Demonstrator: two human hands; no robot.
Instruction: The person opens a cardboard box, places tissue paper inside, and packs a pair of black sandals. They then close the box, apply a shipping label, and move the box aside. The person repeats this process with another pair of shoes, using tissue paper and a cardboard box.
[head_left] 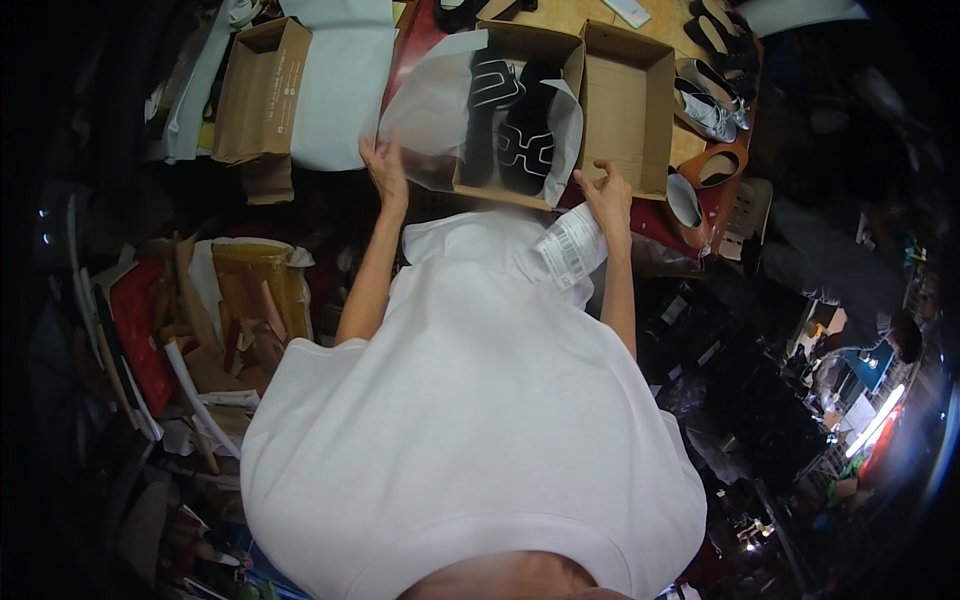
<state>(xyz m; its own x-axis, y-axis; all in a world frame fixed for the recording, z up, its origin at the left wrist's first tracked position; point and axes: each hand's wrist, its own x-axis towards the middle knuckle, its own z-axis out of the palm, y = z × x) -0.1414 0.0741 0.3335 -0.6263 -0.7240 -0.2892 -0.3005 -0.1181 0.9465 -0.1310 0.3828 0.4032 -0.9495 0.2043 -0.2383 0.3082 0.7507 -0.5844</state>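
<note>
The black shoes (510, 125) already lie in the box (520, 195); my left hand (385, 165) pinches the tissue paper (430, 100), not yet folded over, my right hand (608, 195) grips the box edge.

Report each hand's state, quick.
Left hand: holding the white tissue paper.
Right hand: gripping the shoebox front edge.

two black shoes (508, 125), three cardboard boxes (625, 100)

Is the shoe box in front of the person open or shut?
Open. The shoe box shows black shoes inside, its lid lies flat beside it, and the left hand lifts the tissue paper aside.
</note>
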